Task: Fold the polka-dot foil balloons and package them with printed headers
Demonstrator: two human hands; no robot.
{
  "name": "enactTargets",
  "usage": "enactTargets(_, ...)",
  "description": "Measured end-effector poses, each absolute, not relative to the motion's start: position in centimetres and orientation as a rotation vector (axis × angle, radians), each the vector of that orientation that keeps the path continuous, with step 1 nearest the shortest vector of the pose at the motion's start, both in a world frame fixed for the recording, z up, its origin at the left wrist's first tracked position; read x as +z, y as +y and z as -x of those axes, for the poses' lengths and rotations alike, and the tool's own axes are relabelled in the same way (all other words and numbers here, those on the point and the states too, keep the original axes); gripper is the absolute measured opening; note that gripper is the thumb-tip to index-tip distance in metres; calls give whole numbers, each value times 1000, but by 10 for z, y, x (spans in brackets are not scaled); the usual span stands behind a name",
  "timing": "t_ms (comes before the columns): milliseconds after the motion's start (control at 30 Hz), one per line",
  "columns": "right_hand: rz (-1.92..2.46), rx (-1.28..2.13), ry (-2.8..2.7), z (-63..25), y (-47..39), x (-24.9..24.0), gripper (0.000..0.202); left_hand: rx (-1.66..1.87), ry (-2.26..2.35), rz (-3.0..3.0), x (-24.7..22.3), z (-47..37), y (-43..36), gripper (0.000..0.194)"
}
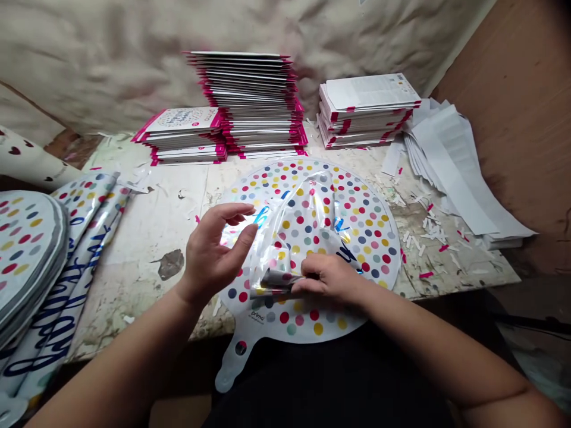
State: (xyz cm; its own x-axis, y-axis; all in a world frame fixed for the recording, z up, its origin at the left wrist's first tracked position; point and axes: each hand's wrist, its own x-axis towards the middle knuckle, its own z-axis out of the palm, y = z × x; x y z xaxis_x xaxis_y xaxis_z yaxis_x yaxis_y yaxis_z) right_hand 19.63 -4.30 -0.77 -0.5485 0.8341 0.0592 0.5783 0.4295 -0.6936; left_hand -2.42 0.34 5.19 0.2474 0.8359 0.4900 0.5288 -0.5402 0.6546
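Note:
A white foil balloon with coloured dots lies flat before me, its tail hanging over the table's front edge. On top of it rests another dotted foil balloon, partly folded, with shiny creases. My right hand is closed on the near, folded edge of this upper balloon. To its left, my left hand is raised over the lower balloon's left side, thumb and fingers apart, holding nothing. Blue lettering on the lower balloon is partly covered by the upper one.
Pink-edged card packets stand in a tall stack, with lower stacks left and right. White paper sheets lie at the right, near paper scraps. More dotted balloons are piled at the left. A wall rises behind the worn table.

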Motion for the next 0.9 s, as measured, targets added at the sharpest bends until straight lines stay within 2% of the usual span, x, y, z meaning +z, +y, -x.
enactTargets(100, 1087, 820, -2323, -201, -42, -5, 30, 1277, 1119, -2199, 57, 26, 0, 21)
enactTargets(233, 1024, 559, -2453, -201, -49, -9, 32, 1344, 946, -2297, 61, 18, -1, 10)
enactTargets(367, 1018, 304, -2491, -198, -55, -20, 21, 1323, 1033, -2273, 64, 14, -4, 9)
enactTargets(433, 1004, 424, -2344, -199, -56, -21, 20, 1338, 1005, -2297, 65, 12, -7, 10)
enactTargets(533, 1118, 706, -1840, -203, -50, -18, 16, 1246, 768, -2481, 61, -1, -6, 12)
enactTargets(600, 1222, 796, -1405, -210, -41, -15, 15, 947, 623, -2662, 50, -21, 2, 19)
enactTargets(700, 1173, 760, -874, -235, -25, -16, 17, 479, 551, -2811, 20, -56, 27, 32)
enactTargets(800, 1105, 615, -548, -275, -13, -26, 21, 307, 520, -2781, -10, -80, 60, 36)
enactTargets(833, 1114, 592, -490, -289, -11, -30, 22, 260, 558, -2754, -16, -85, 70, 46)
enactTargets(900, 1144, 597, -445, -314, -7, -39, 23, 131, 690, -2701, -20, -88, 88, 78)
